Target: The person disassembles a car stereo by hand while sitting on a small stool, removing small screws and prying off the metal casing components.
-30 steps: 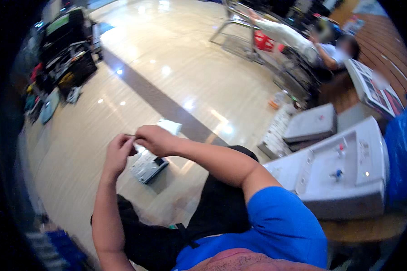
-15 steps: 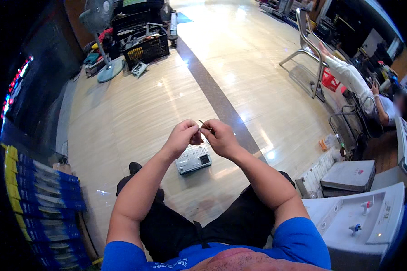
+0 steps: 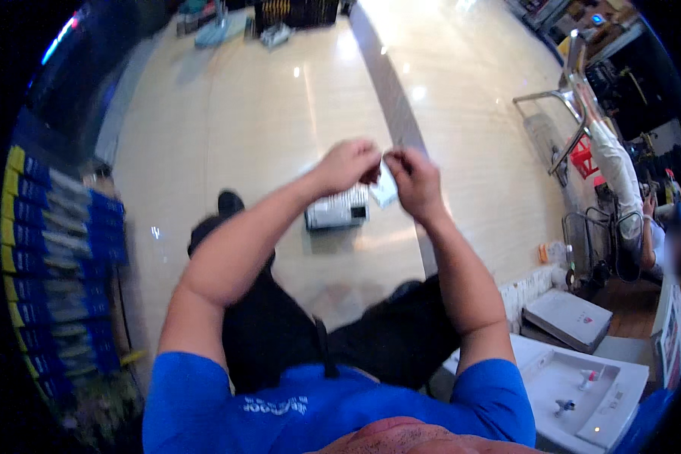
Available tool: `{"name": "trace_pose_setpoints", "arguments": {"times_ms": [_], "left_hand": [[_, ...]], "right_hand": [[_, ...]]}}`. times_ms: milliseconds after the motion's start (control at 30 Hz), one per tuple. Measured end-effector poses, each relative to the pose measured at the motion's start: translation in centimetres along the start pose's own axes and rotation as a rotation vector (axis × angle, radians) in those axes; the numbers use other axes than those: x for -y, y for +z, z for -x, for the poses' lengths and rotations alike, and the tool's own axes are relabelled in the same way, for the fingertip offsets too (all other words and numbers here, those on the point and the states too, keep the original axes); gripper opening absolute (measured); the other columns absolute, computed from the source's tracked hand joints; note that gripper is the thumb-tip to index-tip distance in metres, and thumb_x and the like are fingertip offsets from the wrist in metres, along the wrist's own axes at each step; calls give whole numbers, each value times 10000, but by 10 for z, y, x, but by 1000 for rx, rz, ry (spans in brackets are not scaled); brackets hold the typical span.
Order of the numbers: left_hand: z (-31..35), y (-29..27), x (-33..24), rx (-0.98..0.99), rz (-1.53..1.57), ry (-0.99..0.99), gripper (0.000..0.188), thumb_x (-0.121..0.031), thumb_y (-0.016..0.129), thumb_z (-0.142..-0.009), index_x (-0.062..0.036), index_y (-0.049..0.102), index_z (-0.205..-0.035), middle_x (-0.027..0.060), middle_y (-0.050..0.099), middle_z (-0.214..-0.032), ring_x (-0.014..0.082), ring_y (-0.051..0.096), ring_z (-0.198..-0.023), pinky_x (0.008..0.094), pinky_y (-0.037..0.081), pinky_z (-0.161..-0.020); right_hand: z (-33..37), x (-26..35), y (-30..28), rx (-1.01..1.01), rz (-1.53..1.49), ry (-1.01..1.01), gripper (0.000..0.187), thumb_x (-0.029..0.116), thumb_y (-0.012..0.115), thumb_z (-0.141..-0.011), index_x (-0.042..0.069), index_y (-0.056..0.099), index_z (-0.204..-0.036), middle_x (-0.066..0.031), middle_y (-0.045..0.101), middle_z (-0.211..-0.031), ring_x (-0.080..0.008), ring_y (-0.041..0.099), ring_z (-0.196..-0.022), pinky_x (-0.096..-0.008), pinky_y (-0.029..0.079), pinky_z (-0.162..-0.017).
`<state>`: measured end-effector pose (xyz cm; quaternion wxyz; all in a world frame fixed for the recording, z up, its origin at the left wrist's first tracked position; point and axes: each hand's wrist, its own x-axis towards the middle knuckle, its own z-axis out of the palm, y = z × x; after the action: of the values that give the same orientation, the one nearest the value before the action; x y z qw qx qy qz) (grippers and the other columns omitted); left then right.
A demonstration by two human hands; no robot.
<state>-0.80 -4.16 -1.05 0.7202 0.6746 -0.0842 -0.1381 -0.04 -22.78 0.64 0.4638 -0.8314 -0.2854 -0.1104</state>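
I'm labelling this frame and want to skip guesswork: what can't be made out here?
- Head view: the small pale item pinched between the left hand and right hand is blurred and partly covered by fingers.
- The grey ribbed box on the floor is blurred; hands overlap its top.
- The blue stacked packs bend into the dark rim.

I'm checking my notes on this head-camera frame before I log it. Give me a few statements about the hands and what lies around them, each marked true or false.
1. The left hand and the right hand are raised close together in front of the person. True.
2. A small pale flat piece shows between the two hands. True.
3. The grey-and-white boxy device rests on the person's lap. False: it lies on the shiny tiled floor, beyond the knees.
4. The stack of blue and yellow packages is on the person's right. False: it is on the left.
5. The white device at lower right lies far from both hands. True.
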Motion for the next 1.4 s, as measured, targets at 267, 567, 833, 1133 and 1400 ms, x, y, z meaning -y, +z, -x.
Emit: {"name": "trace_pose_setpoints", "arguments": {"times_ms": [267, 567, 833, 1133, 1400], "left_hand": [[8, -6, -15, -69, -235, 87, 259, -235, 515, -975, -4, 611, -905, 48, 631, -739, 133, 612, -691, 292, 502, -642], [17, -19, -15, -243, -856, 219, 224, -225, 550, -932, -46, 675, -983, 162, 691, -889, 304, 672, -855, 418, 525, -756], [25, -39, -36, -229, -942, 298, 202, -159, 561, -880, -39, 688, -981, 202, 689, -940, 361, 667, -917, 459, 524, -797], [32, -41, -51, -154, -1100, 229, 207, -117, 519, -908, -55, 678, -1024, 159, 689, -1053, 312, 672, -1001, 440, 550, -821], [39, -52, -53, -144, -1144, 166, 223, -37, 528, -870, -51, 684, -1029, 152, 688, -1086, 305, 666, -1037, 427, 556, -842]], "right_hand": [[-3, 0, 10, 52, -214, 125, 88, 89, 658, -916, 1, 662, -919, -36, 630, -731, -72, 561, -684, -242, 475, -616], [9, -8, 31, 176, -194, 242, 97, 85, 644, -925, -9, 654, -945, -46, 657, -784, -92, 577, -721, -251, 484, -659], [56, -59, 117, 605, 231, 276, 194, 178, 644, -881, -11, 677, -908, -233, 677, -851, -402, 663, -816, -443, 518, -751], [93, -126, 162, 741, 390, 285, 177, 161, 659, -856, -12, 671, -888, -239, 674, -864, -406, 660, -848, -451, 513, -768], [87, -141, 175, 773, 449, 279, 203, 191, 659, -845, -9, 675, -876, -245, 673, -868, -418, 653, -860, -469, 505, -782]]}}
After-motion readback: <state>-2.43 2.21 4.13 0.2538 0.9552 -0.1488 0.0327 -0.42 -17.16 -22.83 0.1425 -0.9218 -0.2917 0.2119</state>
